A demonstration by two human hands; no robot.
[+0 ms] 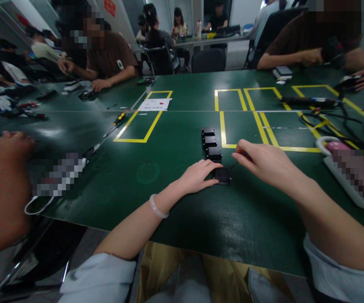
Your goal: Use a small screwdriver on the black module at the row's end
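Note:
My left hand point(197, 176) is closed on a small black box-shaped part point(222, 176), fingers and thumb on its left side as it lies on the green table. To the right, my right hand point(254, 158) pinches a thin dark tool point(234, 164), possibly a hex key or small screwdriver. Its far end meets the part's upper right corner; the rest is hidden in my fingers. Several similar black box-shaped parts point(210, 141) stand in a row just beyond my left hand.
Yellow tape outlines point(222, 134) mark the green table point(182, 219). A yellow-black screwdriver point(119, 119) and a paper sheet point(154, 104) lie left. Cables point(327, 122) and a white tray point(342, 181) are at right. Another person's arm point(8, 189) rests at far left; co-workers sit opposite.

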